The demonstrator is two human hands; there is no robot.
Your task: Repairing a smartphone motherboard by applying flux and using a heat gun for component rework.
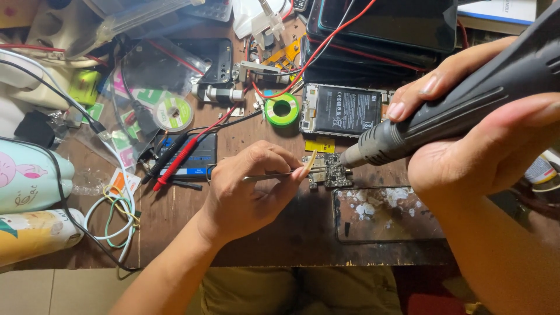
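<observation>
The person's left hand is pinching a pair of metal tweezers between thumb and curled fingers, and the tweezer tips are reaching onto a small circuit board that is lying on the worn wooden bench. The right hand is wrapping its fingers tightly around the grey handle of a hot-air gun, whose metal nozzle is pointing down at the board's right edge, just beside it. Behind the board, a phone with its back off is lying with its black battery showing, and a green solder spool is sitting to its left. A red multimeter probe is resting further left. A glass panel is lying just in front of the board.
</observation>
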